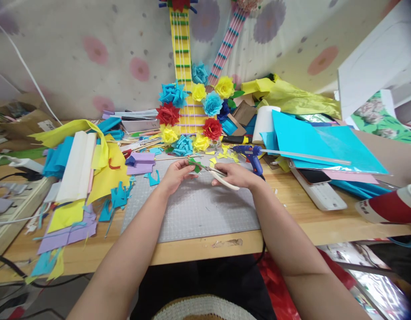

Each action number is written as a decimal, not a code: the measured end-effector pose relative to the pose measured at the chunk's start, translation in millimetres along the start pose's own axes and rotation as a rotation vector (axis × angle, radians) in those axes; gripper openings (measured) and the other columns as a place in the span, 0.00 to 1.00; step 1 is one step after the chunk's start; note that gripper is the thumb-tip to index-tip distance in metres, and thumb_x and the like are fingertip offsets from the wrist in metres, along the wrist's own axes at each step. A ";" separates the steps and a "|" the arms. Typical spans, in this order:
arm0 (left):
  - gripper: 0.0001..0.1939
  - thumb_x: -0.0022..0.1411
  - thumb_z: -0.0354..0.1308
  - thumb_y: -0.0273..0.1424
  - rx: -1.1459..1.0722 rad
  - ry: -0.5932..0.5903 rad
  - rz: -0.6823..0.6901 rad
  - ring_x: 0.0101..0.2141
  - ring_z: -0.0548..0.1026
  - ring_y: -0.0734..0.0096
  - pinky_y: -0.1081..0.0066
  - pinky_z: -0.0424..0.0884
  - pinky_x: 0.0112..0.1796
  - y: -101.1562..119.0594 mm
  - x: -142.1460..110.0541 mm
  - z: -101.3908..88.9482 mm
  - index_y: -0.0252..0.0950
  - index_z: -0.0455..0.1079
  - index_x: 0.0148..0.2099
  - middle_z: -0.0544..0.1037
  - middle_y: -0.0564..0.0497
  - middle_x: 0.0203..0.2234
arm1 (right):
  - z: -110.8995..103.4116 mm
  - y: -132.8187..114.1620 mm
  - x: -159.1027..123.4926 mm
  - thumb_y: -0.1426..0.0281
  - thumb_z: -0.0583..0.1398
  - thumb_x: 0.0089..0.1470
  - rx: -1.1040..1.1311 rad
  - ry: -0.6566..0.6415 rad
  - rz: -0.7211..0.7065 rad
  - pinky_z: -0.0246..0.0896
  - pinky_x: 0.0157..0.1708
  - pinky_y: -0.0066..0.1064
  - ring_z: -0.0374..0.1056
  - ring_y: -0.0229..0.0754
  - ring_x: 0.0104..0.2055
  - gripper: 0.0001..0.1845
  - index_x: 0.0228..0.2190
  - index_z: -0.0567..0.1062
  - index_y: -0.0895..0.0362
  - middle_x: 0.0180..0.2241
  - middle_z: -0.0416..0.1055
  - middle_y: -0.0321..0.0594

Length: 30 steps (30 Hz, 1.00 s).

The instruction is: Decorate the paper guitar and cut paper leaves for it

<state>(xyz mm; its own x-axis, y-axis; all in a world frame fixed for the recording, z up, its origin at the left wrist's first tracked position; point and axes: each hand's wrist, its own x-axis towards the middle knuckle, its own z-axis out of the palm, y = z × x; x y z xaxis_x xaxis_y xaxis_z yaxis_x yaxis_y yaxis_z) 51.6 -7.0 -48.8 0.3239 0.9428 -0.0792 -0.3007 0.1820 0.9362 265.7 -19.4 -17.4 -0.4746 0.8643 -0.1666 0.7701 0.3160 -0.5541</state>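
My left hand [179, 176] pinches a small piece of green paper [195, 164] above the grey cutting mat [192, 218]. White-handled scissors [225, 181] are in my right hand [235, 174], their blades pointing left at the green paper. Whether the blades are closed on the paper is too small to tell. Just behind the hands stands a yellow paper guitar [183, 53], trimmed with red, blue and yellow paper flowers. A blue glue gun [250, 155] lies right behind my right hand, a clear stick coming out of its back.
Yellow paper scraps [223, 153] lie behind the mat. Rolled crepe paper [77, 166] and a power strip [22, 209] are on the left. Blue sheets [325, 142], a white power bank-like box [320, 191] and a red-and-white cup [390, 204] occupy the right. A second, pink guitar neck [227, 46] leans behind.
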 end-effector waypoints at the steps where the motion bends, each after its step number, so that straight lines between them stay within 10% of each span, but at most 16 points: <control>1: 0.11 0.41 0.66 0.31 0.001 -0.004 -0.004 0.32 0.74 0.68 0.69 0.72 0.31 0.5 -0.1 -0.2 0.32 0.71 0.29 0.76 0.48 0.29 | -0.4 0.2 -0.3 0.46 0.57 0.41 0.005 -0.001 0.003 0.45 0.27 0.26 0.57 0.37 0.29 0.25 0.27 0.65 0.55 0.25 0.63 0.34; 18: 0.10 0.41 0.66 0.30 0.039 -0.043 -0.048 0.28 0.73 0.72 0.71 0.72 0.29 0.0 0.7 -4.7 0.31 0.71 0.27 0.75 0.50 0.25 | 0.1 13.7 1.9 0.50 0.58 0.42 0.115 -0.019 -0.006 0.45 0.26 0.26 0.55 0.35 0.26 0.22 0.24 0.64 0.56 0.23 0.60 0.31; 25: 0.12 0.40 0.67 0.29 -0.240 0.309 0.019 0.26 0.72 0.77 0.73 0.72 0.31 -4.5 5.1 5.3 0.33 0.65 0.25 0.74 0.54 0.24 | 11.5 2.1 5.9 0.47 0.51 0.48 -0.005 0.126 0.023 0.48 0.27 0.27 0.60 0.39 0.29 0.24 0.33 0.63 0.56 0.29 0.66 0.38; 30: 0.09 0.47 0.64 0.28 -0.451 0.348 -0.009 0.32 0.74 0.77 0.73 0.70 0.40 -3.1 5.4 9.2 0.35 0.66 0.30 0.75 0.55 0.26 | 23.5 -12.6 9.8 0.47 0.50 0.49 -0.154 0.134 0.053 0.47 0.26 0.29 0.63 0.44 0.31 0.24 0.35 0.62 0.55 0.32 0.69 0.43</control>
<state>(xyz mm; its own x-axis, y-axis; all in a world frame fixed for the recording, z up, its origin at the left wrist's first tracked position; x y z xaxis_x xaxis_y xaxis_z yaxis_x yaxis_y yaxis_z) 62.5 -5.0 -48.9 0.0364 0.9632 -0.2664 -0.6775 0.2198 0.7019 241.3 -24.1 -31.3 -0.3787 0.9224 -0.0763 0.8533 0.3159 -0.4149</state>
